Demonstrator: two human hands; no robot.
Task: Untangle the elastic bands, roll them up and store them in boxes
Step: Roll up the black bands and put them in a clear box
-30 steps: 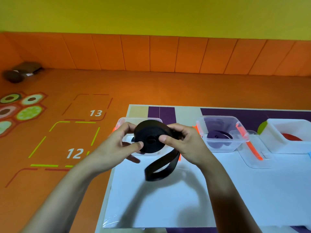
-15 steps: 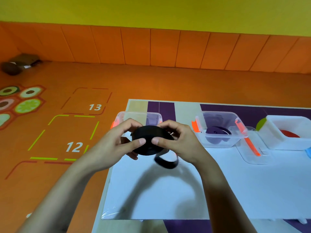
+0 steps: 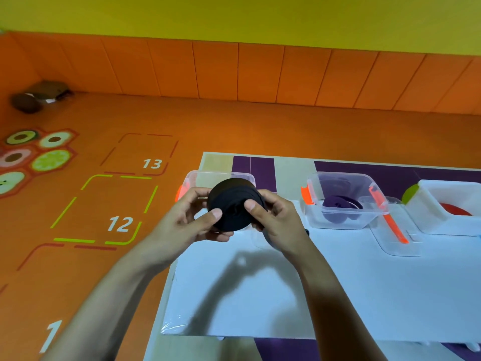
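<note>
A black elastic band (image 3: 234, 207), wound into a thick roll, is held above the white sheet (image 3: 338, 295) in front of a clear box with orange clips (image 3: 200, 178). My left hand (image 3: 190, 222) grips the roll's left side, thumb on its face. My right hand (image 3: 278, 220) grips its right side, thumb on the face too. A short dark end of the band shows below my right hand. A second clear box (image 3: 364, 186) to the right holds a rolled purple band (image 3: 338, 207).
A clear lid with an orange clip (image 3: 398, 238) lies right of the second box. A white box (image 3: 442, 194) at the far right holds something red. The table's left edge runs beside my left forearm; orange floor with numbered squares lies beyond it.
The hanging loop of black band has been wound onto the roll; only a short end is left. Both hands have stayed on the roll and turned it.
</note>
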